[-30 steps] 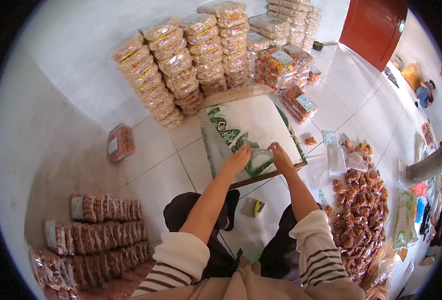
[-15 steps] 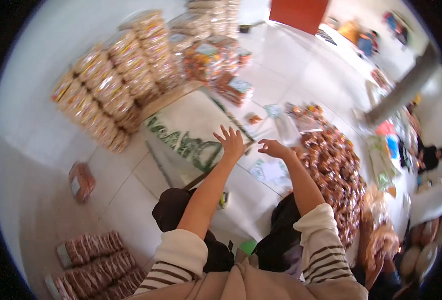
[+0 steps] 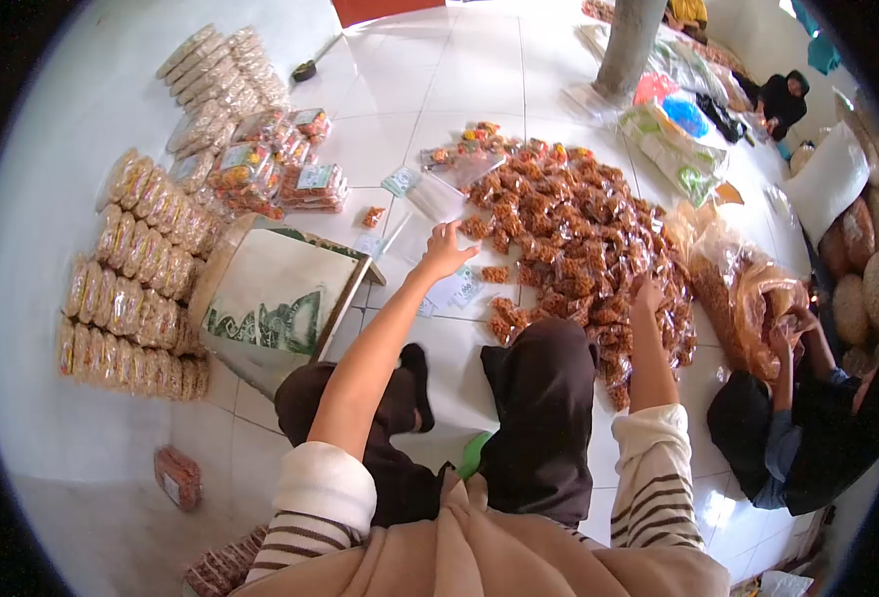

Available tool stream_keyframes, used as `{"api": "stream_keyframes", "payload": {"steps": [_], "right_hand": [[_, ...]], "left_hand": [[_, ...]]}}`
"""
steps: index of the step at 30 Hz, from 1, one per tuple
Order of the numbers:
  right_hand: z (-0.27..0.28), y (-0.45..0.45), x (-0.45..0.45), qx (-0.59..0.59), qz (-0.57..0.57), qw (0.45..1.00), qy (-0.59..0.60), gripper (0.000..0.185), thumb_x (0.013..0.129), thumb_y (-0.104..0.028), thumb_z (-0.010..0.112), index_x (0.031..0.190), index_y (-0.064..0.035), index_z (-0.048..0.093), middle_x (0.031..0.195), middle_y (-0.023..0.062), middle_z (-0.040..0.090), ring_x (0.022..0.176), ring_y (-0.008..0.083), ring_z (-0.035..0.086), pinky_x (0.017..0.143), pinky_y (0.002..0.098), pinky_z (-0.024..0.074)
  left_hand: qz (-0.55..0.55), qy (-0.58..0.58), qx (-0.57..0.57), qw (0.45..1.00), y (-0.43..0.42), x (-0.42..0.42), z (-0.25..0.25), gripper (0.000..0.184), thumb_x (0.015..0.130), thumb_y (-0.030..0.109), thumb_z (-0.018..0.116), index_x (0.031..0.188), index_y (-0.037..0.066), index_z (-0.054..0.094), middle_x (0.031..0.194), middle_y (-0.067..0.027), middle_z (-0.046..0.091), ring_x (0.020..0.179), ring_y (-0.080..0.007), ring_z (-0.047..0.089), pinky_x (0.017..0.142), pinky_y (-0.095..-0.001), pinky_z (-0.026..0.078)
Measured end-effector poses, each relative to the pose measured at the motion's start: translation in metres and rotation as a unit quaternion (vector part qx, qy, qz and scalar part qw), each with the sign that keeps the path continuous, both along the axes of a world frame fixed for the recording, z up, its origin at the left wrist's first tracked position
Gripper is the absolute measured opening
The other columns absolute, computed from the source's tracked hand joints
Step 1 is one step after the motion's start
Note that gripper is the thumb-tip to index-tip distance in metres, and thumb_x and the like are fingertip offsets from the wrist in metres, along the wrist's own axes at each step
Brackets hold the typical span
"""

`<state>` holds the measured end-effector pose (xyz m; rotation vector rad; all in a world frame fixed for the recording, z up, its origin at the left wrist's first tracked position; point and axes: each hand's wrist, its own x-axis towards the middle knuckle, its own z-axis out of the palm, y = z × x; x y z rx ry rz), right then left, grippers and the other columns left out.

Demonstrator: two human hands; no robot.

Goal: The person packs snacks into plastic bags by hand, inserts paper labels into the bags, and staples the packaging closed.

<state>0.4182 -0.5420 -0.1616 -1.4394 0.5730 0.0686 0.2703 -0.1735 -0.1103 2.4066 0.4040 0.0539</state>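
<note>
My left hand point(image 3: 447, 251) hovers over the white floor at the left edge of a big pile of small clear snack packets point(image 3: 569, 224), its fingers curved and thumb spread, with nothing in it. Near it lie printed labels point(image 3: 462, 287) and a few stray packets point(image 3: 495, 274). My right hand point(image 3: 645, 291) reaches down to the right part of the pile, among the packets. Its fingertips are hidden, so any packet in it cannot be made out. A box-like wooden stand point(image 3: 265, 274) with a pale top and green print stands left of my left hand.
Stacked bags of round snacks point(image 3: 131, 284) line the left wall, with filled packs point(image 3: 312, 187) beside them. At right, a person's hands point(image 3: 796, 323) are at a large plastic bag point(image 3: 743, 284). A pillar point(image 3: 631, 50) and sacks point(image 3: 678, 149) stand farther back.
My view has swung right. My right hand has moved right from beside the stand down to the packet pile. My left hand has moved off the stand toward the pile's left edge.
</note>
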Motion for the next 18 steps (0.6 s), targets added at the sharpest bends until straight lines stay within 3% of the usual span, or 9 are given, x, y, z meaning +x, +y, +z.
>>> {"api": "stream_keyframes", "payload": {"steps": [2,3,5,7,9,10,11,13,18], "right_hand": [[-0.045,-0.010,-0.014,-0.250,-0.022,0.968,0.005,0.023,0.079,-0.017,0.051,0.091,0.0005,0.059,0.077,0.0073,0.059,0.066,0.0189,0.057,0.056,0.0330,0.0474],[-0.056,-0.008,-0.023,-0.248,-0.027,0.968,0.013,0.023,0.079,-0.017,0.051,0.091,0.0005,0.059,0.077,0.0073,0.059,0.066,0.0189,0.057,0.056,0.0330,0.0474],[-0.073,0.017,-0.041,-0.395,0.111,0.903,-0.129,0.021,0.075,-0.017,0.055,0.084,0.0015,0.059,0.085,0.0205,0.059,0.075,0.0348,0.057,0.069,0.0426,0.0448],[-0.079,0.051,-0.052,-0.473,0.184,0.848,-0.151,0.019,0.073,-0.011,0.057,0.089,0.0001,0.059,0.085,0.0199,0.055,0.087,0.0373,0.051,0.077,0.0422,0.0408],[-0.079,0.082,-0.055,-0.455,0.266,0.819,-0.224,0.031,0.070,-0.001,0.055,0.101,-0.0018,0.052,0.106,0.0177,0.048,0.105,0.0333,0.041,0.089,0.0407,0.0350],[-0.086,0.094,-0.053,-0.480,0.316,0.774,-0.265,0.040,0.071,-0.002,0.054,0.110,-0.0018,0.047,0.115,0.0159,0.044,0.110,0.0327,0.039,0.093,0.0411,0.0326],[-0.093,0.107,-0.049,-0.482,0.326,0.773,-0.252,0.040,0.071,-0.002,0.054,0.110,-0.0018,0.047,0.115,0.0159,0.044,0.110,0.0327,0.039,0.093,0.0411,0.0326],[-0.088,0.127,-0.034,-0.529,0.370,0.675,-0.358,0.052,0.072,-0.003,0.052,0.122,-0.0038,0.039,0.124,0.0133,0.039,0.114,0.0315,0.037,0.096,0.0412,0.0306],[-0.106,0.161,0.002,-0.575,0.374,0.650,-0.326,0.057,0.074,0.000,0.052,0.128,-0.0076,0.034,0.125,0.0101,0.038,0.115,0.0295,0.035,0.096,0.0426,0.0293]], "left_hand": [[-0.009,-0.013,-0.002,1.000,-0.009,0.009,-0.012,0.076,0.071,0.044,0.064,0.127,0.008,0.029,0.127,-0.0217,0.029,0.117,-0.0379,0.031,0.096,-0.0449,0.030],[-0.015,-0.006,-0.001,1.000,-0.012,0.016,-0.024,0.076,0.071,0.044,0.064,0.127,0.008,0.029,0.127,-0.0217,0.029,0.117,-0.0379,0.031,0.096,-0.0449,0.030],[-0.017,0.009,-0.029,0.999,-0.022,0.037,-0.055,0.077,0.070,0.045,0.064,0.126,0.004,0.030,0.123,-0.0221,0.035,0.116,-0.0365,0.033,0.096,-0.0425,0.031],[-0.006,0.038,-0.074,0.997,-0.038,0.056,-0.081,0.070,0.073,0.040,0.063,0.123,0.002,0.033,0.120,-0.0214,0.041,0.112,-0.0353,0.038,0.094,-0.0397,0.034],[0.001,-0.022,-0.196,0.980,-0.055,0.076,-0.121,0.060,0.077,0.029,0.063,0.123,0.002,0.035,0.117,-0.0210,0.045,0.106,-0.0276,0.048,0.089,-0.0366,0.039],[0.019,-0.018,-0.250,0.968,-0.064,0.079,-0.136,0.052,0.078,0.025,0.060,0.120,0.001,0.039,0.116,-0.0192,0.046,0.102,-0.0276,0.049,0.087,-0.0358,0.040],[0.023,-0.005,-0.258,0.966,-0.072,0.081,-0.150,0.052,0.078,0.025,0.060,0.120,0.001,0.039,0.116,-0.0192,0.046,0.102,-0.0276,0.049,0.087,-0.0358,0.040],[0.075,-0.063,-0.357,0.929,-0.086,0.086,-0.176,0.049,0.079,0.020,0.059,0.120,0.001,0.039,0.116,-0.0186,0.047,0.101,-0.0258,0.050,0.087,-0.0355,0.040],[0.135,-0.076,-0.413,0.898,-0.096,0.099,-0.212,0.046,0.083,0.018,0.055,0.121,0.002,0.037,0.112,-0.0147,0.051,0.104,-0.0214,0.050,0.089,-0.0295,0.038]]}}
